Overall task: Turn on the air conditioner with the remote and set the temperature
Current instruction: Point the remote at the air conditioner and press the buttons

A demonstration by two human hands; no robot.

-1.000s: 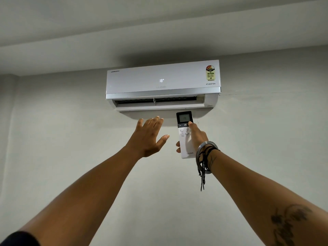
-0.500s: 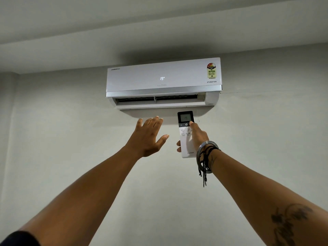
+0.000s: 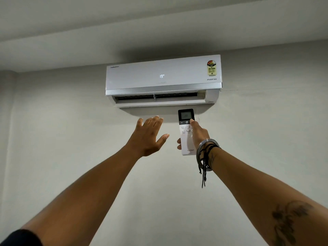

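1. Air conditioner (image 3: 163,80), a white rectangular wall-mounted unit with a silver lower trim, was the landmark; it hung high on the pale wall just under the ceiling, its louvre open and its front panel lit with "19".

2. Just below the unit's right half, the slim white plastic remote with a black display head (image 3: 186,132) was held upright, its top pointing up towards the louvre.

3. The right hand (image 3: 199,134) was closed around the remote from the right side, fingertips showing at the left edge, and the thumb rested on the right end of the dark button row, beside the power symbol.

4. The left hand (image 3: 148,137) held nothing; it was spread wide, palm facing the wall, below the unit's middle and well clear of the louvre, apparently feeling for the airflow.

5. Judging by the lit panel, the unit was already on, so the step in hand was setting the temperature.

6. To do it well, the thumb needed short, separate presses, each checked against the panel number before the next.

7. The remote's head should have been kept aimed at the unit, wrist steady.

8. The thumb lay close to the power button; a slip leftwards risked switching the unit off.

9. The remote's own screen was too dim to read.
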